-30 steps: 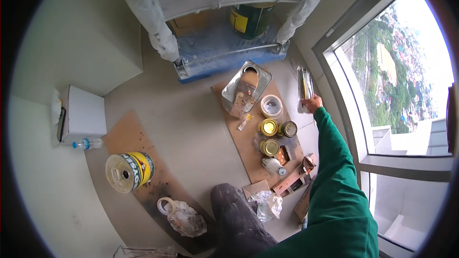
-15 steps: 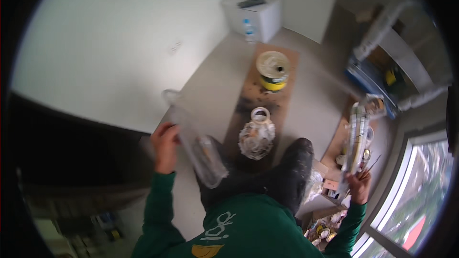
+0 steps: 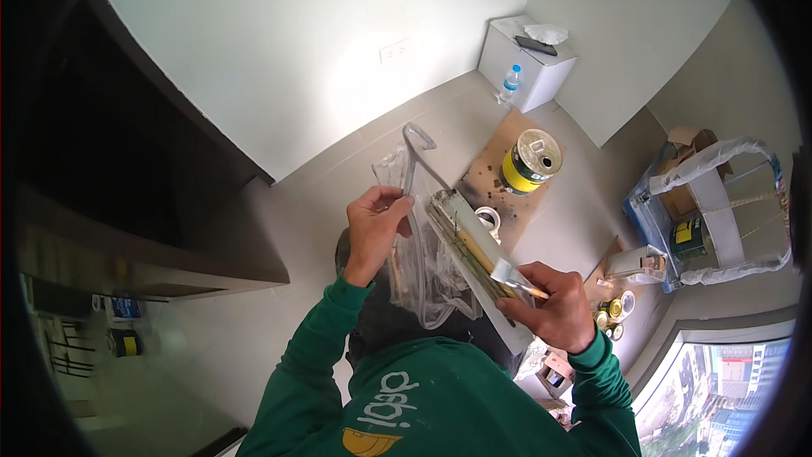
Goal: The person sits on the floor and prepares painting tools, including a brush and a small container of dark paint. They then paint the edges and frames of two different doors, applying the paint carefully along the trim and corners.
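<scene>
My left hand (image 3: 378, 228) pinches the upper edge of a clear plastic bag (image 3: 412, 267) with a grey hooked handle. My right hand (image 3: 554, 305) is closed around the lower part of a long, pale, narrow tray (image 3: 505, 311), which slants across my lap. Thin sticks or brush handles (image 3: 474, 250) lie along its inside. Between my right thumb and fingers there is also a small brush (image 3: 516, 278) with a pale, flat end. The tray's far end is close beside the bag; I cannot tell whether they touch.
A yellow-and-black paint can (image 3: 531, 161) stands on a stained cardboard strip (image 3: 478, 173), near a tape roll (image 3: 488, 219). Behind are a water bottle (image 3: 510, 85) and a white box (image 3: 548, 83). A plastic-wrapped cart (image 3: 709, 207), small cans (image 3: 613, 311) and a window are on the right.
My right hand has brought the tray from the far right to in front of me, next to the bag. My left hand has moved right and up with the bag. The view has turned.
</scene>
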Available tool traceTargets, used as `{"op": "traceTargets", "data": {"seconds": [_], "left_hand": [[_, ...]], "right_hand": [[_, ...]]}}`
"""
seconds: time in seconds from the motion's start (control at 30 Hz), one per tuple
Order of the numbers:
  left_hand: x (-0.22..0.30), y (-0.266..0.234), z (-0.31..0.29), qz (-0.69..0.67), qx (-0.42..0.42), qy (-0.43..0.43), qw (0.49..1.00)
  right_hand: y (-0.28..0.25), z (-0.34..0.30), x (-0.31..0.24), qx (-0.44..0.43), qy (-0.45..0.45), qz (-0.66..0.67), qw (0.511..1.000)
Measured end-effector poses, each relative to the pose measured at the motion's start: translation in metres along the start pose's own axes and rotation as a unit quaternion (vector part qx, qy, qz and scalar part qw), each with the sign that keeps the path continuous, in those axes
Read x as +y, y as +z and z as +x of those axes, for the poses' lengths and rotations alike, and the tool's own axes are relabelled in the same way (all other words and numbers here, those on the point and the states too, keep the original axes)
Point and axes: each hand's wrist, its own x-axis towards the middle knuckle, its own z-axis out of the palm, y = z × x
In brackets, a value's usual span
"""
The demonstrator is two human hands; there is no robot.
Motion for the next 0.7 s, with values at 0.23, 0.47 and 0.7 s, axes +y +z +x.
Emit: {"op": "traceTargets", "data": {"seconds": [0.23, 0.47, 0.7], "left_hand": [[0.009, -0.01, -0.009, 0.061, -0.004, 0.096, 0.993], [0.018, -0.008, -0.013, 0.077, -0.074, 0.089, 0.99], [0.034, 0.002, -0.023, 0.023, -0.148, 0.075, 0.986]], "right_hand": [[0.025, -0.002, 0.02, 0.048, -0.009, 0.144, 0.988], [0.051, -0.001, 0.075, 0.092, -0.024, 0.291, 0.952], [0.042, -0.007, 0.07, 0.064, -0.028, 0.288, 0.955]]}}
